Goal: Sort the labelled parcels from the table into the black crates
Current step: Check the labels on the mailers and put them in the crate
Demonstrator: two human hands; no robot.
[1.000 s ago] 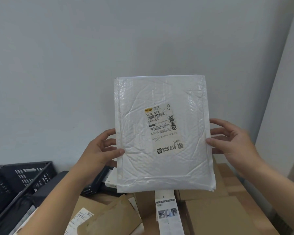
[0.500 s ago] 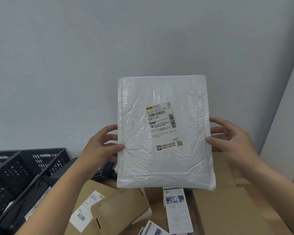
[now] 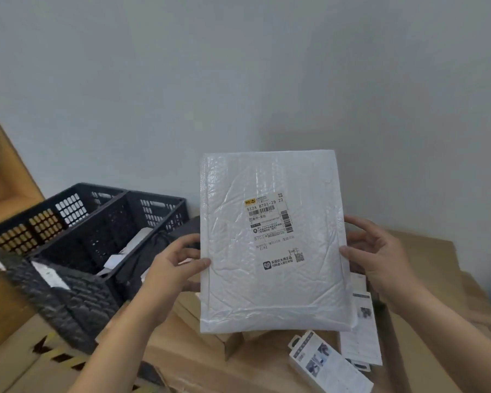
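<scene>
A: Where is the parcel (image 3: 272,239)?

B: Upright in the air before the grey wall (image 3: 238,80), above the boxes (image 3: 199,361) on the table, label (image 3: 272,231) facing the camera. It touches nothing but the hands.

A: Grip?

B: The left hand (image 3: 172,268) pinches the left edge, thumb across the front, fingers curled behind. The right hand (image 3: 377,256) clamps the right edge the same way. The fingers behind the mailer are hidden on both sides; only knuckles and tips show past the edges.

A: Label legible?

B: The top line reads "512A B701-29 22". The barcodes and QR code are visible, the small print is too fine to make out.

A: Crates?

B: Two black crates (image 3: 102,239) side by side at left, well apart from the parcel. The near one holds dark and white items, blurred, identity unclear. The far one's contents are hidden by its wall. White tags on the front faces are smeared and unreadable.

A: Anything else?

B: Two white cartons (image 3: 330,361) lie flat at lower right, partly covered by the parcel's corner and the right forearm. The lower one is cut by the frame edge. Both forearms are also cut off at the bottom.
</scene>
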